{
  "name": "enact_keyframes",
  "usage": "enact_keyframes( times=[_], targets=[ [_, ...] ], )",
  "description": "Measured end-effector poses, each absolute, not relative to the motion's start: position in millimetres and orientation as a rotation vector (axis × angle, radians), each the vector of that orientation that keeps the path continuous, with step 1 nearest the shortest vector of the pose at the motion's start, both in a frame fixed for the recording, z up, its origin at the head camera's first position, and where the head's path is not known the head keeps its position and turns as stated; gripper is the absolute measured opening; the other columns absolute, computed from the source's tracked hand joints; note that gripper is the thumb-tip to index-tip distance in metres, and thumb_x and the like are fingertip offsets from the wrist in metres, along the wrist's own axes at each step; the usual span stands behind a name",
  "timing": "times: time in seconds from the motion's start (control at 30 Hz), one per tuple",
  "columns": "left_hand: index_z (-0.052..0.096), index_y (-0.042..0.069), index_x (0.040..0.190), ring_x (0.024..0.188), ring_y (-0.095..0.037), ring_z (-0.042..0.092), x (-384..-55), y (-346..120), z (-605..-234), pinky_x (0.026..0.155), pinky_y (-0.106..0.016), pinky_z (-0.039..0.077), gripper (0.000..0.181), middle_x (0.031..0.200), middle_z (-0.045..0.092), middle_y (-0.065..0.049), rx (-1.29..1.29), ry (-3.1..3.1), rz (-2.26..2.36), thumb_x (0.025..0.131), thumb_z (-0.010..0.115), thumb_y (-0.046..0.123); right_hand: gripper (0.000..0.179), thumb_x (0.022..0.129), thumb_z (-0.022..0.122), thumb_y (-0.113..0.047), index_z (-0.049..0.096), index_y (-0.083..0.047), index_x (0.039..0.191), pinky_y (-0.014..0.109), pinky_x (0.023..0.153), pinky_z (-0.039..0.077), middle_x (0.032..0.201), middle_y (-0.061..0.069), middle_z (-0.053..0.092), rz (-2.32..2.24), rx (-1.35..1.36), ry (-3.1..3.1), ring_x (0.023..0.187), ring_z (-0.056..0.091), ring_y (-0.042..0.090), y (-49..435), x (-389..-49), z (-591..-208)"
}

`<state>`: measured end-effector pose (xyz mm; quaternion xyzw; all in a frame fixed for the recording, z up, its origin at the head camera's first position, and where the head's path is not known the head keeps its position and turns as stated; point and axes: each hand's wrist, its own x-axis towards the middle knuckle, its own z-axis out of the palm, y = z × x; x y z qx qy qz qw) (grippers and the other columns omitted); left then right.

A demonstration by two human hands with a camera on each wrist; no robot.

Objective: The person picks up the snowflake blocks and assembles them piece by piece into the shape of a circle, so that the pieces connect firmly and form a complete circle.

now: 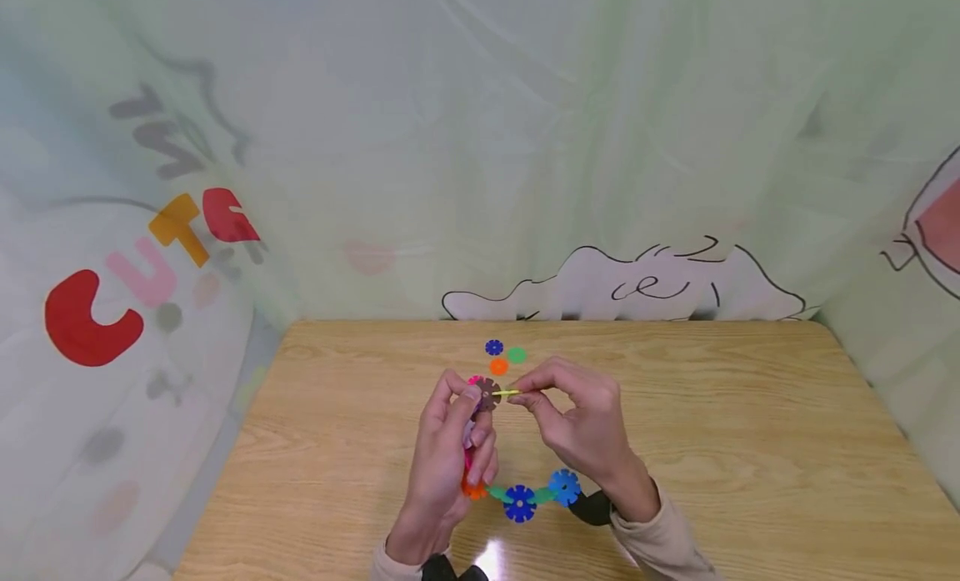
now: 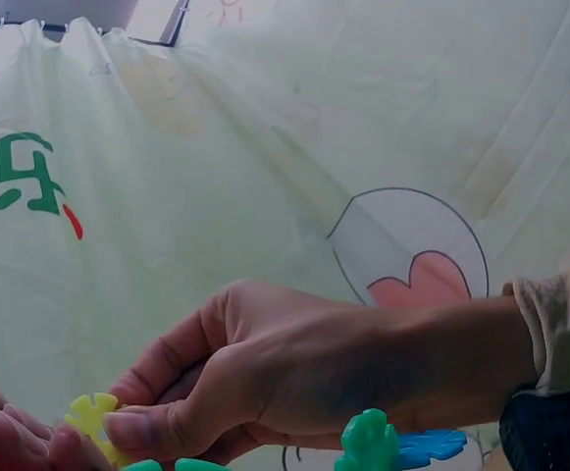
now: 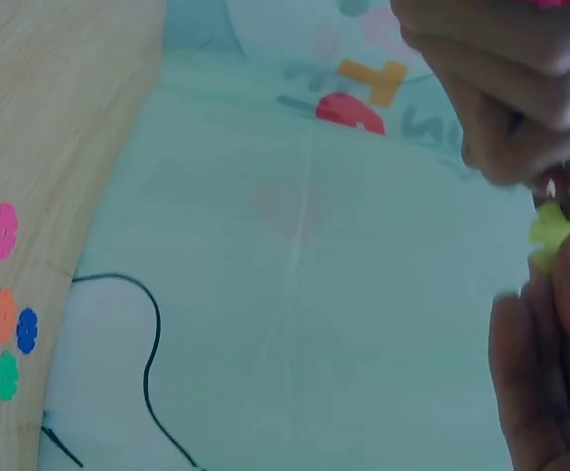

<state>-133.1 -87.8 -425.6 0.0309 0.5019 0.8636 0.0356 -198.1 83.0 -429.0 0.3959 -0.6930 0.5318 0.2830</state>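
My left hand (image 1: pixel 446 448) pinches a brown notched snowflake disc (image 1: pixel 490 394) between thumb and fingers. Below it hangs a chain of linked discs: a pink piece partly hidden by the fingers, an orange disc (image 1: pixel 474 488), a dark blue disc (image 1: pixel 520 504) between green ones, and a light blue disc (image 1: pixel 565 487) at the end. Between thumb and forefinger, my right hand (image 1: pixel 588 410) pinches a yellow snowflake disc (image 2: pixel 90 416), edge-on in the head view. In the right wrist view, the yellow disc's edge meets the brown disc (image 3: pixel 557 186).
Loose discs lie on the wooden table (image 1: pixel 720 414) beyond the hands: dark blue (image 1: pixel 493 348), green (image 1: pixel 517 355), orange (image 1: pixel 498 367) and pink (image 3: pixel 3 231), the pink one mostly behind the left hand in the head view. A printed curtain (image 1: pixel 525 147) encloses the table's back and sides.
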Motion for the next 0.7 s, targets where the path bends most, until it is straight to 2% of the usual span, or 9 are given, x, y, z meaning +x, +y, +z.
enact_keyframes(
  times=[0.1,0.2,0.33,0.4,0.53,0.63,0.7],
  targets=[
    [0.041,0.015,0.096,0.038,-0.004,0.039,-137.4,-93.0,-428.9,0.039,-0.019,0.041,0.022,0.065,0.039,0.006,0.057,1.585,2.63,0.113,0.049,0.026,0.027,0.074,0.087,0.014,0.078,-0.005,0.091,0.018,0.069,0.061,0.083,0.006,0.078,1.508,1.101,-1.953,0.071,0.074,0.013,89.2,-203.1,-430.6],
    [0.045,0.015,0.096,0.039,-0.005,0.04,-143.8,-100.6,-434.6,0.04,-0.019,0.043,0.019,0.064,0.042,0.005,0.005,1.586,2.65,0.112,0.05,0.025,0.028,0.082,0.085,0.008,0.078,-0.004,0.106,0.023,0.073,0.064,0.095,0.008,0.08,1.664,1.055,-2.136,0.078,0.076,0.011,101.2,-214.0,-436.0],
    [0.048,0.016,0.097,0.039,-0.005,0.041,-152.2,-113.1,-442.5,0.04,-0.018,0.045,0.017,0.063,0.043,0.006,0.033,1.568,2.702,0.111,0.051,0.024,0.025,0.098,0.077,-0.014,0.075,-0.004,0.121,0.03,0.075,0.066,0.107,0.014,0.079,1.808,0.692,-2.399,0.084,0.077,0.019,114.1,-246.1,-459.6],
    [0.049,0.016,0.098,0.039,-0.004,0.042,-155.1,-117.7,-446.0,0.04,-0.018,0.045,0.015,0.062,0.043,0.007,0.084,1.571,2.704,0.111,0.052,0.023,0.032,0.102,0.073,-0.025,0.073,-0.003,0.126,0.035,0.076,0.067,0.112,0.017,0.078,1.807,0.48,-2.511,0.089,0.078,0.027,113.9,-265.8,-479.7],
    [0.054,0.017,0.1,0.038,-0.003,0.044,-158.4,-120.6,-451.4,0.04,-0.018,0.045,0.011,0.061,0.046,0.009,0.217,1.597,2.655,0.111,0.052,0.02,0.046,0.105,0.067,-0.035,0.066,-0.005,0.14,0.046,0.09,0.064,0.123,0.019,0.076,1.631,0.289,-2.779,0.108,0.074,0.036,103.1,-297.7,-525.1],
    [0.056,0.016,0.101,0.039,-0.002,0.046,-159.3,-119.3,-453.1,0.042,-0.018,0.049,0.01,0.06,0.05,0.009,0.334,1.66,2.62,0.111,0.053,0.015,0.051,0.105,0.067,-0.035,0.06,-0.008,0.148,0.051,0.099,0.059,0.127,0.02,0.073,1.462,0.327,-2.912,0.115,0.07,0.036,93.7,-311.0,-547.7],
    [0.058,0.015,0.101,0.04,-0.002,0.048,-159.6,-117.7,-453.5,0.045,-0.019,0.051,0.01,0.062,0.055,0.008,0.41,1.707,2.614,0.11,0.053,0.012,0.051,0.104,0.069,-0.035,0.06,-0.011,0.148,0.055,0.1,0.056,0.127,0.02,0.072,1.346,0.392,-2.952,0.115,0.069,0.037,88.4,-315.7,-554.8]
  ],
)
